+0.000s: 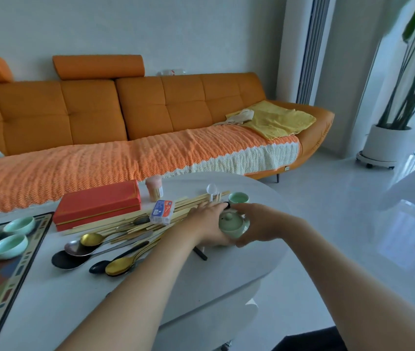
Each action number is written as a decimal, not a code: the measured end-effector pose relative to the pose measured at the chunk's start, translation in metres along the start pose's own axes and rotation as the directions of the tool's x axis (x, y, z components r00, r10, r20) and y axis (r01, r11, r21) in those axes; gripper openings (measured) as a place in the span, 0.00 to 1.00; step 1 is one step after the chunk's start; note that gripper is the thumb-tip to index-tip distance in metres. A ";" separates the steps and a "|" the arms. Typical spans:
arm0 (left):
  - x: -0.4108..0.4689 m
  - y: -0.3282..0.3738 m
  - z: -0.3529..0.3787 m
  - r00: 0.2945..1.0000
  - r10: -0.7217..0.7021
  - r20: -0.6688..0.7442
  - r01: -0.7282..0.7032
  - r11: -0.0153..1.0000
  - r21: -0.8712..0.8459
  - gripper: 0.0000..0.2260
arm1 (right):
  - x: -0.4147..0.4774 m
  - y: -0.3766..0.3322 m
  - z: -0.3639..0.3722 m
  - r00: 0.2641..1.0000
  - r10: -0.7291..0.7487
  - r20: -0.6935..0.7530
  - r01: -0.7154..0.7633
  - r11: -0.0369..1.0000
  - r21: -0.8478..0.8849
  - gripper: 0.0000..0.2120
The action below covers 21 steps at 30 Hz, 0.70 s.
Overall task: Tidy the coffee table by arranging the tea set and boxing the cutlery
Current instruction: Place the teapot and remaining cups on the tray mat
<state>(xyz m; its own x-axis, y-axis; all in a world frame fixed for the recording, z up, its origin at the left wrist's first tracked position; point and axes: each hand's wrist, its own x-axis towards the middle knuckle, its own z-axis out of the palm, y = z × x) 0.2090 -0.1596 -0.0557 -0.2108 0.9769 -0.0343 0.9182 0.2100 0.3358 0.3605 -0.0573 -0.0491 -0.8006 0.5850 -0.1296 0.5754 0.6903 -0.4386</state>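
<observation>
A small pale green teapot (233,223) with a lid sits between both my hands near the right end of the white coffee table (69,300). My left hand (207,219) cups its left side and my right hand (257,221) grips its right side. One green teacup (238,198) stands just behind the teapot. Several more green cups (8,245) rest on a patterned tray (3,282) at the far left. Spoons (92,240), a knife and many wooden chopsticks (135,224) lie scattered mid-table. A red box (97,203) stands shut behind them.
A small plastic toothpick box (162,211) lies on the chopsticks, and a toothpick jar (154,191) stands behind it. A clear plastic spoon (211,191) lies near the lone cup. An orange sofa (150,107) runs behind the table. A potted plant (383,143) stands at the right.
</observation>
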 end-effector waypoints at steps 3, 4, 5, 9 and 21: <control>0.002 -0.004 0.000 0.999 0.017 0.036 -0.017 1.000 -0.025 0.43 | 0.007 0.015 -0.012 0.999 0.045 0.020 -0.047 0.993 0.107 0.43; 0.004 -0.006 0.002 0.999 0.019 0.033 -0.019 1.000 0.005 0.45 | 0.009 0.019 -0.015 0.998 0.066 -0.011 -0.063 0.980 0.186 0.38; 0.005 -0.007 0.004 1.000 0.015 0.026 -0.016 1.000 0.018 0.46 | 0.011 0.023 -0.016 0.994 0.092 -0.056 -0.074 0.962 0.261 0.33; 0.008 -0.010 0.010 1.000 -0.021 -0.022 0.020 0.997 -0.071 0.44 | 0.024 0.032 -0.010 0.962 0.155 -0.224 -0.073 0.939 0.336 0.23; -0.003 -0.055 -0.011 0.950 -0.134 -0.282 0.060 0.965 -0.255 0.39 | 0.057 0.034 0.023 0.893 0.246 -0.376 -0.154 0.954 0.258 0.27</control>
<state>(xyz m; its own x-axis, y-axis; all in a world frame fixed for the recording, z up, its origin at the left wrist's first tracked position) 0.1555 -0.1744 -0.0635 -0.4177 0.8890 0.1878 0.7878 0.2513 0.5624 0.3303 -0.0106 -0.0920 -0.5109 0.8525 0.1107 0.6290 0.4585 -0.6279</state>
